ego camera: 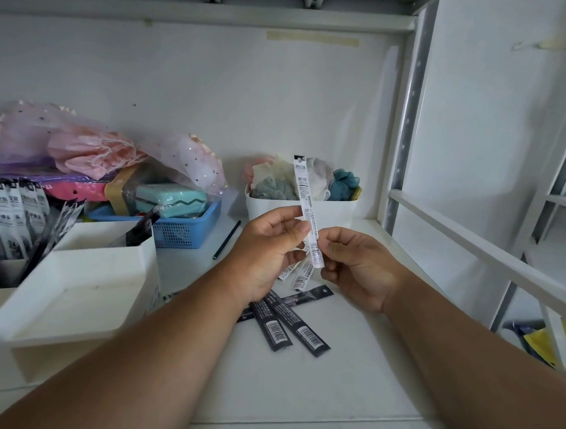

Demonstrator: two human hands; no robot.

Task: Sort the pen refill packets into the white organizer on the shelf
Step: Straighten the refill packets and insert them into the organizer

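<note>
Both hands hold one white refill packet [306, 206] upright above the shelf [348, 367]: left hand [269, 246] pinches its middle and holds further white packets below, right hand [354, 265] pinches its lower end. Black packets [288, 324] lie beneath. White organizer [82, 285] stands left, holding packets.

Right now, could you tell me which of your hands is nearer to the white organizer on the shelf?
The left. The left hand is just right of the white organizer, holding a pen refill packet; the right hand pinches the packet's lower end, farther right.
</note>
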